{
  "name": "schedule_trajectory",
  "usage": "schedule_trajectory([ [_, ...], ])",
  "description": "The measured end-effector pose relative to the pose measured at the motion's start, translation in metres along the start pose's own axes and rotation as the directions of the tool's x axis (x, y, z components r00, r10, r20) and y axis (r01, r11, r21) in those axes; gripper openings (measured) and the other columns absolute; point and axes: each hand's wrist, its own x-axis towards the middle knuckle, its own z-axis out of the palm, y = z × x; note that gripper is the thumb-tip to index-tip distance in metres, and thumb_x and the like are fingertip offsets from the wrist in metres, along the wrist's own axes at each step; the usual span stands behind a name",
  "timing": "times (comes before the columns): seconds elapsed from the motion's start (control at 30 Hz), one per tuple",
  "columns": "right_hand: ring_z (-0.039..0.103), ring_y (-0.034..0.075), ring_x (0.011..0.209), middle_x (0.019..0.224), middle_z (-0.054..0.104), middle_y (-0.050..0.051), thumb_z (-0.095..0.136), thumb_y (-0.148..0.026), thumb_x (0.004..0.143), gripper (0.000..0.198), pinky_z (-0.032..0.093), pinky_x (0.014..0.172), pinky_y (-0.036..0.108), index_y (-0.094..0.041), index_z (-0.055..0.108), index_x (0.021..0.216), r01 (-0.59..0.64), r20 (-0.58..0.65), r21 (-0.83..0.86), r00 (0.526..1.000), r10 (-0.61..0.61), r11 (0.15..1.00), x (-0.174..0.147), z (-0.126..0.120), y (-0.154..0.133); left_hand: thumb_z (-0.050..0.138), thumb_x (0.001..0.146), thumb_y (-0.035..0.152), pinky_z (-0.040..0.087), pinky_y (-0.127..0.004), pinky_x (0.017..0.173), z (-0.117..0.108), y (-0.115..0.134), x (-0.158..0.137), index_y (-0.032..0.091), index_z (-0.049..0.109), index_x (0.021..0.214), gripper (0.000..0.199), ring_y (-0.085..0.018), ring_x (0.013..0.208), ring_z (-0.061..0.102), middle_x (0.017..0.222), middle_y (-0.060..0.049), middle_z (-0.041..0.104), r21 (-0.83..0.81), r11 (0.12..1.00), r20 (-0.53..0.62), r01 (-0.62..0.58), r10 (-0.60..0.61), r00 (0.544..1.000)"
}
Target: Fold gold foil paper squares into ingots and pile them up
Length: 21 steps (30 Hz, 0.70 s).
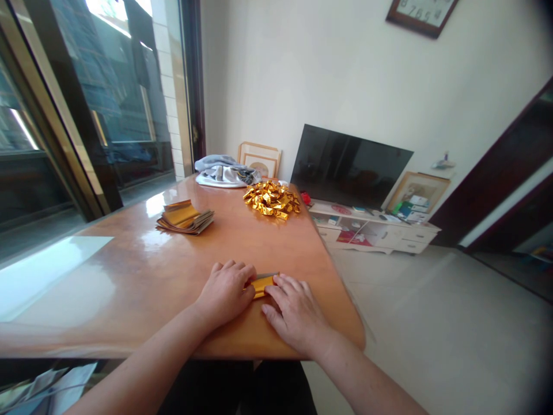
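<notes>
A small folded sheet of gold foil paper point(262, 286) lies on the table near its front edge, between my two hands. My left hand point(228, 290) grips its left end, fingers curled over it and thumb against the near side. At the right end, my right hand point(296, 308) holds the paper down with its fingertips, the thumb lower and a little apart. A grey edge of the sheet shows along the far side. Further off to the left rests a stack of gold paper sheets point(184, 218). A heap of folded gold foil pieces point(272, 199) sits towards the far end.
The glossy wooden table point(173, 288) has a rounded front right corner. Folded cloth point(224, 172) lies at its far end. Beyond stand a television point(349, 167) and a white cabinet point(380, 235). Glass doors point(112, 98) are at the left, tiled floor point(401, 311) at the right.
</notes>
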Motion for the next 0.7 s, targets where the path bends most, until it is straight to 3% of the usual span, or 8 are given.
schedule_trajectory([
  [0.27,0.042,0.03,0.137,0.146,0.055,0.007,0.047,-0.048,0.099,0.04,0.029,0.111,0.05,-0.027,0.059,0.131,-0.052,0.054,-0.012,0.997,0.053,0.999,-0.002,-0.003,-0.003,0.047,0.092,0.024,0.036,-0.037,0.083,-0.002,-0.004,-0.002,0.023,0.068,0.092,0.021,-0.025,0.092,0.058,0.095,-0.007,0.068,0.013,1.0,0.032,0.02,-0.02,0.999],
  [0.53,0.04,0.03,0.137,0.146,0.055,0.006,0.046,-0.052,0.099,0.042,0.028,0.111,0.05,-0.027,0.06,0.131,-0.066,0.06,-0.019,0.996,0.067,0.998,-0.001,-0.002,-0.005,0.045,0.092,0.018,0.04,-0.036,0.082,-0.007,-0.014,-0.005,0.022,0.064,0.095,0.02,-0.023,0.09,0.06,0.096,-0.004,0.07,-0.064,0.99,-0.009,0.128,-0.129,0.992],
  [0.7,0.041,0.03,0.137,0.146,0.055,0.007,0.045,-0.052,0.099,0.043,0.028,0.111,0.05,-0.027,0.06,0.131,-0.072,0.067,-0.026,0.995,0.074,0.997,-0.001,-0.003,-0.006,0.047,0.092,0.017,0.041,-0.035,0.084,-0.015,-0.007,-0.017,0.022,0.067,0.095,0.021,-0.022,0.091,0.059,0.095,-0.005,0.067,-0.069,0.997,-0.026,0.038,-0.04,0.999],
])
